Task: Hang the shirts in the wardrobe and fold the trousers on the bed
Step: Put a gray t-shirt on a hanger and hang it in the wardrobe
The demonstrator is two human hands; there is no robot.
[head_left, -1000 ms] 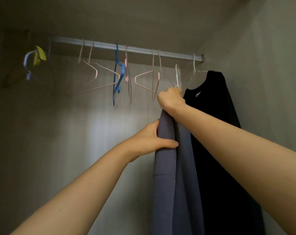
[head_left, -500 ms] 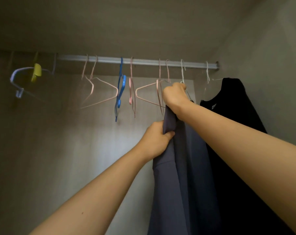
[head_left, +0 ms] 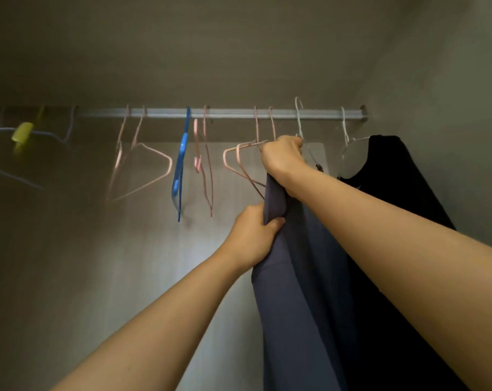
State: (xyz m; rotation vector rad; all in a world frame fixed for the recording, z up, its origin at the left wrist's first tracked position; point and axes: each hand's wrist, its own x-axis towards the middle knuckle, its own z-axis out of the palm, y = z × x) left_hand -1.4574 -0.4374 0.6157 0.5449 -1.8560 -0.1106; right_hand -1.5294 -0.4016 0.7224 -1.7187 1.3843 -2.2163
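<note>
Hook of white hanger [head_left: 298, 119] raised to rail [head_left: 225, 112], 12 o'clock of right hand [head_left: 282, 159] clamped on it; grey-blue shirt [head_left: 304, 277] gripped by left hand [head_left: 253, 238]. Hanging judged near.

Home wardrobe, rail [head_left: 225, 113], hangers [head_left: 143, 162]

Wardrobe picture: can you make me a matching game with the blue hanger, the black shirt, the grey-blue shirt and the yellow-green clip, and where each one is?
Things
1. blue hanger
2. black shirt
3. grey-blue shirt
4. yellow-green clip

Places
A. gripped by the left hand and the right hand
B. hanging at the right end of the rail
C. far left, in the dim corner
D. hanging empty between pink hangers

Pairs: 1-D, 2-B, 3-A, 4-C
</note>
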